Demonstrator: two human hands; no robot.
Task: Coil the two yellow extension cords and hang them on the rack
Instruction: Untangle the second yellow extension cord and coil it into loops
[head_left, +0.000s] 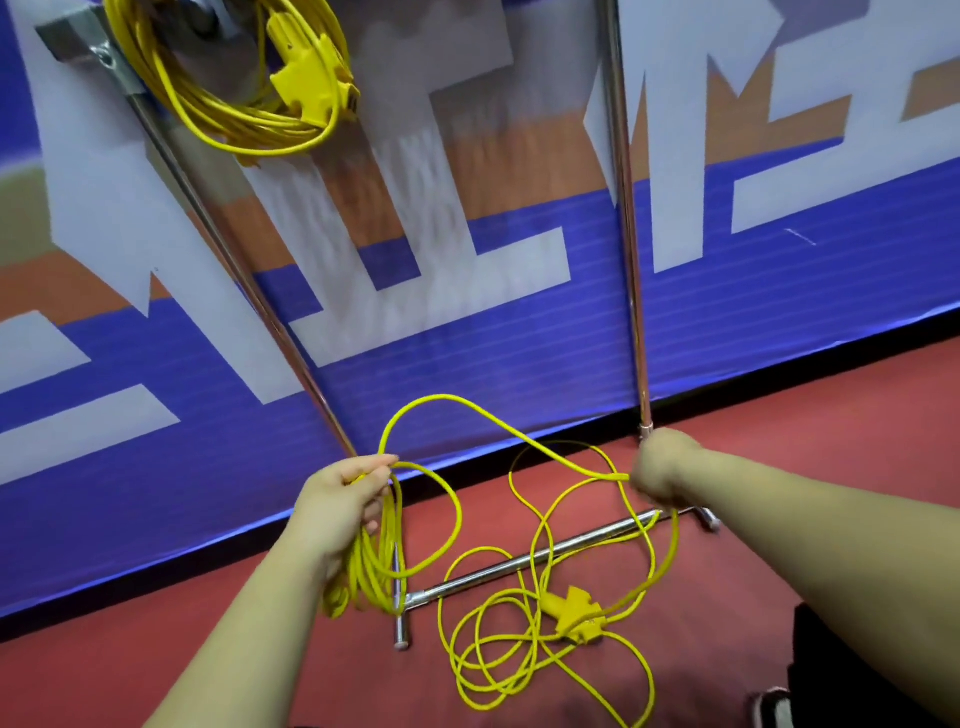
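While one yellow cord was already coiled up and hanging off the top left of the rack, the second yellow cord was only half sorted. A bunch of its loops hung down from the left hand, just in front of the rack's left foot. From there one strand arched up and across to the right hand, so the cord basically bridged the gap between both hands. The rest was a loose mess on the red floor below and between the arms, draped over the rack's bottom bar, with the yellow socket block lying in the middle of the tangle.

Left hand had its fingers and thumb wrapped round the top of the gathered loops. Right hand was balled up tight, gripping the strand where it came in from the left, down by the base of the right upright. Behind it all was a blue and white banner.
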